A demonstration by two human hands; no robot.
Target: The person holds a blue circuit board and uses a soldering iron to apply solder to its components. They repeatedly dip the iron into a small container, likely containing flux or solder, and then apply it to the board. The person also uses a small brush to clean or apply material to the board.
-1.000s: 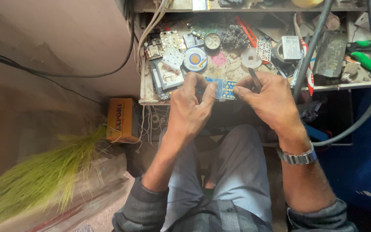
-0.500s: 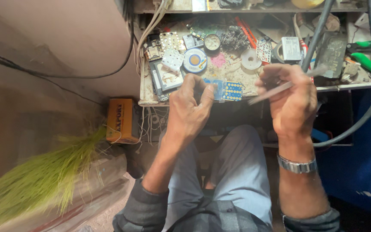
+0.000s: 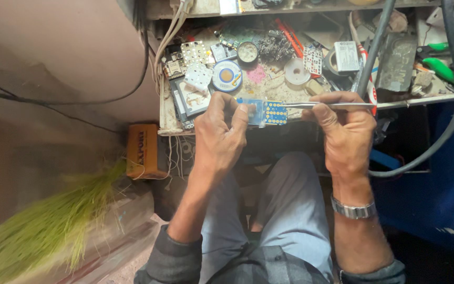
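The small blue circuit board dotted with yellow pads (image 3: 269, 112) sits between my two hands, held up just above the near edge of the cluttered worktop (image 3: 166, 123). Starting at the far left, I see a bundle of green grass-like fibres (image 3: 38, 231) on the floor, and right of it an orange cardboard box (image 3: 143, 151) standing below the worktop's left corner. My left hand (image 3: 222, 139) comes next: its fingers (image 3: 240, 113) are closed on the left end of the blue board, thumb and forefinger pinching it. Beyond that hand, on the worktop, lie a white perforated board (image 3: 198, 76), a round blue-rimmed reel of solder wire (image 3: 227, 76) and, further right, a white roll of tape (image 3: 296, 71). Right of the blue board, a pair of slim metal tweezers (image 3: 332, 105) lies level, its tip touching or just beside the board's right edge; I cannot tell which. My right hand (image 3: 348, 131) holds the tweezers, fingers wrapped narrowly around the shaft. A metal wristwatch (image 3: 353, 210) circles that wrist. A thick dark cable (image 3: 447, 126) loops down the right side, and green-handled pliers (image 3: 447, 66) rest on the worktop at the far right. My grey trouser knees (image 3: 285, 210) show below both hands.
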